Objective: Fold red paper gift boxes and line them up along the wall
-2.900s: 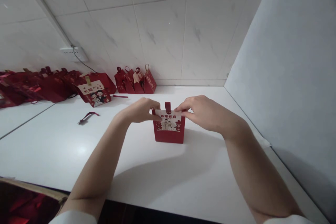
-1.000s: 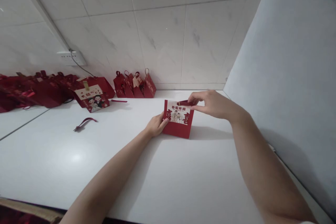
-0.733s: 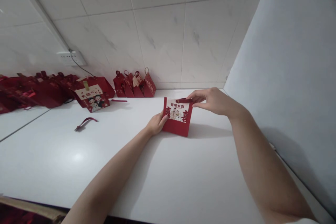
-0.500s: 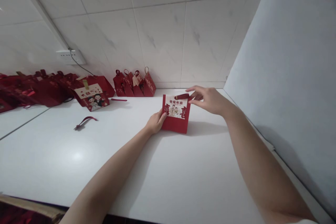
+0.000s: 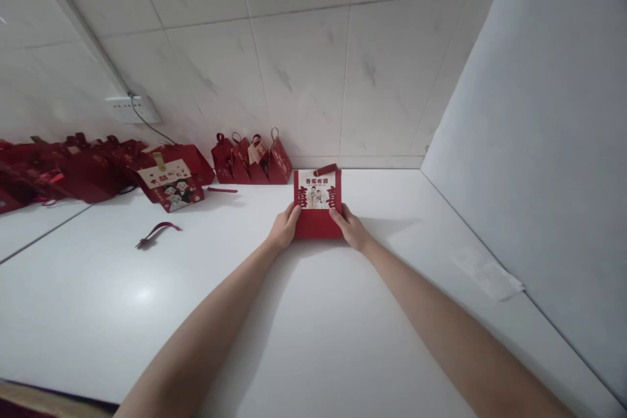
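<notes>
A small red gift box [image 5: 317, 205] with a white picture label and a red ribbon loop on top stands upright on the white table [image 5: 304, 313], far out in front of me. My left hand [image 5: 283, 228] grips its left lower side and my right hand [image 5: 349, 227] grips its right lower side, both arms stretched forward. The fingers of both hands press against the box walls.
Several finished red boxes [image 5: 251, 155] stand in a row against the tiled back wall just left of the held box. A larger red box [image 5: 172, 176] and a heap of red boxes [image 5: 59, 166] lie at the left. A loose red ribbon [image 5: 157, 232] lies on the table. A white partition [image 5: 539, 144] closes the right side.
My right hand has let go of the ribbon loop on top and dropped to the box's right side. The box has moved farther away, toward the row at the wall.
</notes>
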Demonstrator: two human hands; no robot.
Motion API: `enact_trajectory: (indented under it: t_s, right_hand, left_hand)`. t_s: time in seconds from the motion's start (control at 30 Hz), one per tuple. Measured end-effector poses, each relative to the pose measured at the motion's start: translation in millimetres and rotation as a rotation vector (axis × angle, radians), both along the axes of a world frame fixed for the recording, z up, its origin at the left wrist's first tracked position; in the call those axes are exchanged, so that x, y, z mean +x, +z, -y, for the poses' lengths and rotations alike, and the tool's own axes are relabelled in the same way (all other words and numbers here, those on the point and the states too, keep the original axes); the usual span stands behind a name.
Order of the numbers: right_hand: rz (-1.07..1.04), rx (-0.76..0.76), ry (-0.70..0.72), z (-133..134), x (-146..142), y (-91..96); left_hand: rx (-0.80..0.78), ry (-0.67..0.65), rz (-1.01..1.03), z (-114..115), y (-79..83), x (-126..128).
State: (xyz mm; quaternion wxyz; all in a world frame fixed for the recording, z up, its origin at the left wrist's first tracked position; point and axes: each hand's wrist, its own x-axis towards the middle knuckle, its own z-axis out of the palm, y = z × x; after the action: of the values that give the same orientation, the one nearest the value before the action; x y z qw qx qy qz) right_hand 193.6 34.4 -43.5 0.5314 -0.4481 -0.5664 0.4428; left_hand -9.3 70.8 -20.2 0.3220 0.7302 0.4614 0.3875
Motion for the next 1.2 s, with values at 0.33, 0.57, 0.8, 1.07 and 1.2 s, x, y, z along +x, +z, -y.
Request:
enact_trajectory:
  t_s: [0.33,0.57,0.8,1.07,1.2]
  right_hand:
    - [0.251,-0.022,-0.281,2,-3,6.0]
    - [0.143,-0.008,-0.453,10,-7,9.9]
    - [0.130,0.299,-0.283,15,-10,17.2]
    - [-0.232,0.014,0.096,3,-9,6.7]
    - [-0.237,0.017,0.244,7,-10,15.3]
  left_hand:
    - [0.093,0.217,0.057,14,4.6,14]
    - [0.175,0.048,-0.297,35,6.5,24]
    - [0.083,-0.028,-0.245,31,0.5,24]
    - [-0.039,-0.195,0.169,17,-1.6,17]
    - [-0.078,-0.243,0.200,14,-1.0,15]
